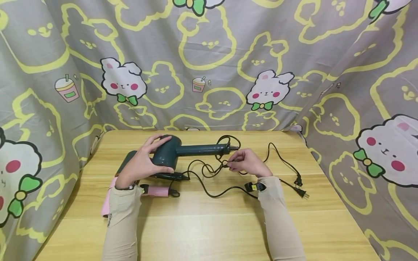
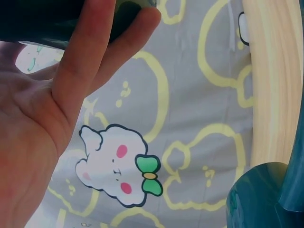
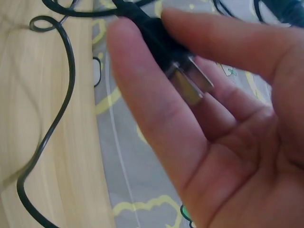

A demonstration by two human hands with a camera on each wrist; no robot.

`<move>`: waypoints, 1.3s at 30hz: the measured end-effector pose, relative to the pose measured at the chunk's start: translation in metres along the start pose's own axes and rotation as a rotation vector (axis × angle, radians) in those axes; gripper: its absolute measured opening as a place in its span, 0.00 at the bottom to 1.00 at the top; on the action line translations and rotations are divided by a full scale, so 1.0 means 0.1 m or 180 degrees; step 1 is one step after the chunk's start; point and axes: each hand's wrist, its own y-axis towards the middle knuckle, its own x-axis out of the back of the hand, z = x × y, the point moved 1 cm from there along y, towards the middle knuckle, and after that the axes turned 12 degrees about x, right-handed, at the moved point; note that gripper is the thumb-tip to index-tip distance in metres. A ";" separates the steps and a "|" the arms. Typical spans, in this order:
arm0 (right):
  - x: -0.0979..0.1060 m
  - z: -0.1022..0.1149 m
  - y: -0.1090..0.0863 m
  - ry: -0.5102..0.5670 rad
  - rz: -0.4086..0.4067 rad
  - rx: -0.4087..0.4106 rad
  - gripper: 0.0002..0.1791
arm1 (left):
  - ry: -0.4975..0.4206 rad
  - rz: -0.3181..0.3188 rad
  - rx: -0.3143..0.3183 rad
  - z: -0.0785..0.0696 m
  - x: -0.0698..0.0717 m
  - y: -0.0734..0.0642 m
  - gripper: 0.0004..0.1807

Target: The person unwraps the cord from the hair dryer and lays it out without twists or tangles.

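Note:
In the head view my left hand (image 1: 143, 161) grips the barrel of a dark green hair dryer (image 1: 164, 156), fingers over its top and thumb at its lower front. The dryer's handle points right, and its cord (image 1: 228, 137) loops at the end. My right hand (image 1: 246, 163) pinches a black two-prong plug between thumb and fingers. Bare metal prongs on that plug (image 3: 159, 47) face the palm in the right wrist view. A second dark green dryer (image 1: 128, 160) lies behind the left hand, partly hidden. The left wrist view shows the gripped barrel (image 2: 33, 21) cropped.
A pink hair dryer (image 1: 158, 191) lies under the left forearm, partly covered. Black cord (image 1: 212, 195) winds across the wooden table (image 1: 196, 224). Two more plugs (image 1: 302, 193) lie at the right. A patterned curtain (image 1: 209, 98) surrounds the table's back and sides.

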 end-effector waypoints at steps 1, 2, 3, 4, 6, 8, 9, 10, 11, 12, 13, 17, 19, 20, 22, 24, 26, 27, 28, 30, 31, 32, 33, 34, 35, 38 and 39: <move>0.02 -0.01 0.00 0.0011 -0.0105 -0.0010 0.12 | -0.0009 0.0019 -0.0001 -0.01 0.00 0.00 0.56; 0.03 -0.01 0.00 0.0025 -0.0208 -0.0019 0.12 | -0.0005 0.0036 -0.0001 -0.02 0.00 -0.01 0.56; 0.04 -0.01 0.00 0.0044 -0.0314 -0.0027 0.11 | 0.0006 0.0050 -0.0001 -0.03 0.00 -0.01 0.56; 0.06 -0.01 0.00 0.0072 -0.0429 -0.0038 0.11 | 0.0010 0.0068 -0.0005 -0.04 -0.01 -0.01 0.56; 0.08 0.01 0.00 0.0083 -0.0628 -0.0004 0.09 | 0.0025 0.0108 0.0000 -0.06 -0.01 -0.02 0.56; 0.10 0.02 0.00 0.0072 -0.0814 0.0058 0.09 | 0.0039 0.0145 0.0000 -0.07 -0.02 -0.02 0.57; 0.11 0.04 -0.01 0.0057 -0.0908 0.0094 0.09 | 0.0036 0.0167 -0.0002 -0.08 -0.02 -0.03 0.57; 0.12 0.05 -0.01 0.0025 -0.1004 0.0133 0.10 | 0.0040 0.0187 -0.0011 -0.09 -0.03 -0.03 0.57; 0.13 0.06 -0.02 -0.0021 -0.1072 0.0191 0.11 | 0.0045 0.0204 -0.0025 -0.09 -0.03 -0.03 0.57; 0.14 0.07 -0.02 -0.0013 -0.1150 0.0250 0.12 | 0.0053 0.0222 -0.0048 -0.10 -0.04 -0.03 0.57; 0.14 0.08 -0.02 0.0024 -0.1227 0.0310 0.13 | 0.0064 0.0237 -0.0074 -0.10 -0.05 -0.03 0.57; 0.17 0.11 -0.03 0.0278 -0.1490 0.0599 0.16 | 0.0123 0.0281 -0.0189 -0.12 -0.09 -0.02 0.57; 0.18 0.13 -0.04 0.0434 -0.1608 0.0716 0.15 | 0.0134 0.0302 -0.0205 -0.13 -0.10 -0.01 0.57; 0.19 0.15 -0.05 0.0493 -0.1665 0.0777 0.15 | 0.0135 0.0312 -0.0201 -0.14 -0.11 -0.01 0.57; 0.19 0.19 -0.06 0.0622 -0.1747 0.0909 0.14 | 0.0123 0.0333 -0.0172 -0.15 -0.11 -0.01 0.57; 0.19 0.23 -0.08 0.0755 -0.1837 0.1050 0.14 | 0.0127 0.0352 -0.0138 -0.15 -0.12 -0.01 0.57; 0.18 0.28 -0.10 0.0894 -0.1917 0.1193 0.13 | 0.0136 0.0370 -0.0100 -0.14 -0.12 -0.01 0.56; 0.18 0.31 -0.11 0.0950 -0.1948 0.1260 0.12 | 0.0147 0.0377 -0.0085 -0.13 -0.13 0.00 0.56; 0.18 0.33 -0.12 0.1004 -0.1986 0.1325 0.12 | 0.0158 0.0384 -0.0067 -0.13 -0.13 0.00 0.56; 0.17 0.38 -0.14 0.1080 -0.2060 0.1451 0.10 | 0.0171 0.0395 -0.0040 -0.11 -0.13 0.00 0.56; 0.17 0.41 -0.15 0.1118 -0.2089 0.1510 0.10 | 0.0162 0.0402 -0.0027 -0.11 -0.14 0.01 0.56; 0.16 0.44 -0.16 0.1158 -0.2117 0.1572 0.09 | 0.0153 0.0408 -0.0018 -0.10 -0.14 0.01 0.56; 0.16 0.46 -0.17 0.1189 -0.2136 0.1631 0.09 | 0.0140 0.0415 -0.0009 -0.10 -0.14 0.01 0.56; 0.15 0.49 -0.18 0.1217 -0.2153 0.1687 0.09 | 0.0127 0.0419 0.0001 -0.10 -0.14 0.01 0.56; 0.15 0.52 -0.19 0.1242 -0.2161 0.1736 0.08 | 0.0113 0.0422 0.0012 -0.09 -0.13 0.02 0.56; 0.14 0.59 -0.23 0.1300 -0.2132 0.1855 0.08 | 0.0089 0.0434 0.0044 -0.08 -0.13 0.02 0.56; 0.13 0.61 -0.25 0.1310 -0.2110 0.1890 0.07 | 0.0090 0.0432 0.0058 -0.08 -0.12 0.02 0.56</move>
